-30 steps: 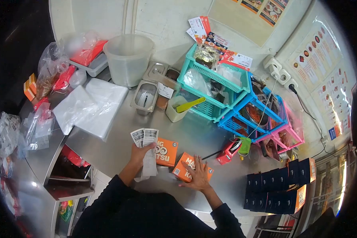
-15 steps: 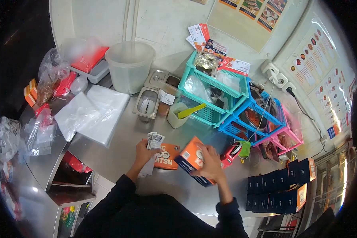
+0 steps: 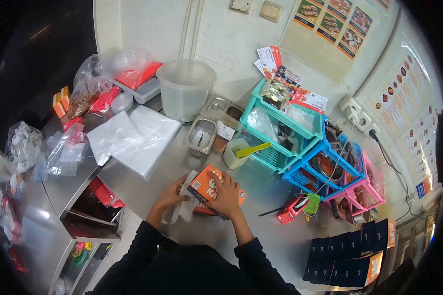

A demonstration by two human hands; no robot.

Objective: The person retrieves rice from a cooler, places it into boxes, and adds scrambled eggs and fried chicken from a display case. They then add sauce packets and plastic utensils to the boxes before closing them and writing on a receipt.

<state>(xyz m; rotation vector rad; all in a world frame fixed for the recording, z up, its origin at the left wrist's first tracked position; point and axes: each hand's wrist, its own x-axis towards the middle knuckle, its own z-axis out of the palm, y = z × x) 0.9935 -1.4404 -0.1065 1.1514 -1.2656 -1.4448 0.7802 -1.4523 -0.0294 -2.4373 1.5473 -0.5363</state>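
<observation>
My right hand (image 3: 225, 194) is closed over an orange and navy food box (image 3: 205, 183), with its fingers spread across the printed top. My left hand (image 3: 171, 196) pinches white printed paper slips (image 3: 186, 208), whose upper end lies against the box's left side. Below the held box, part of a second orange box (image 3: 203, 211) shows on the steel counter; the rest is hidden. Beyond the boxes stands a whitish container (image 3: 233, 158) with a yellow-green handle (image 3: 253, 149) sticking out.
Clear plastic bags (image 3: 143, 135) lie at left, near a translucent bucket (image 3: 183, 96) and a steel pan (image 3: 200, 134). Turquoise baskets (image 3: 275, 156) and blue baskets (image 3: 300, 178) stand at back right. A red tape dispenser (image 3: 291, 211) and stacked navy boxes (image 3: 347, 260) are at right.
My right hand has brought the box leftward over the other orange box, up to the slips. My left hand still holds the slips, now against the box. The whole view has shifted.
</observation>
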